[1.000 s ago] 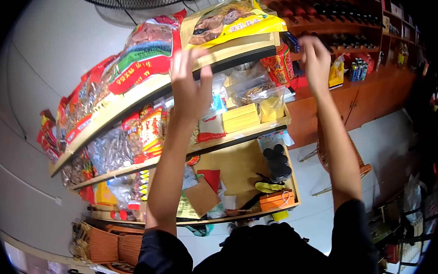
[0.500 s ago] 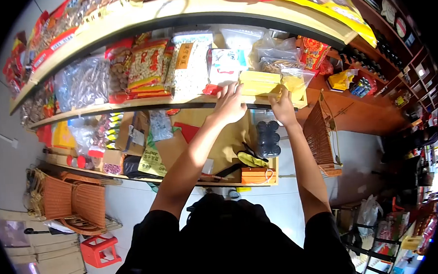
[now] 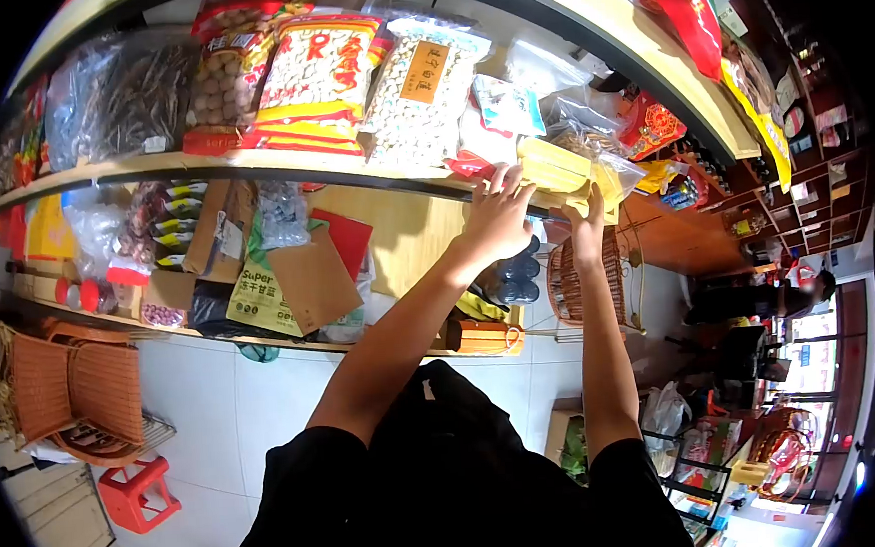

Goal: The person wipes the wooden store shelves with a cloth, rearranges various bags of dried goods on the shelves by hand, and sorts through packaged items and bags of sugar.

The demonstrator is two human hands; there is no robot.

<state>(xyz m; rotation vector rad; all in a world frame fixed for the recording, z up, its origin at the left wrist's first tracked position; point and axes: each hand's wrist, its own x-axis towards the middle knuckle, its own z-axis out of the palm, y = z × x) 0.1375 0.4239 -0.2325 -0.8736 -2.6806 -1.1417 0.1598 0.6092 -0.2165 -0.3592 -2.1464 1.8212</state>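
Observation:
A yellow box-like pack (image 3: 554, 166) sits at the right end of the middle shelf, with clear plastic by its right side. My left hand (image 3: 500, 212) is closed at its left end, fingers bent over the shelf edge. At the right end, my right hand (image 3: 585, 226) grips with fingers pointing up. Behind and left of the pack lie a white and blue packet (image 3: 509, 106) and a bag of white beans or seeds (image 3: 424, 89). Clear bags of dried goods (image 3: 589, 124) stand behind it. My fingertips are partly hidden against the pack.
Large red and yellow bags (image 3: 314, 81) line the shelf to the left. Below are a cardboard piece (image 3: 313, 281), dark bottles (image 3: 516, 274) and an orange box (image 3: 486, 335). A wicker basket (image 3: 573, 285) stands right; a red stool (image 3: 138, 494) and wicker chair (image 3: 69, 386) are left. Someone in dark clothes (image 3: 750, 297) stands far right.
The view has turned and come nearer to the shelf, so the goods look larger and tilted. Both hands stay at the two ends of the yellow pack.

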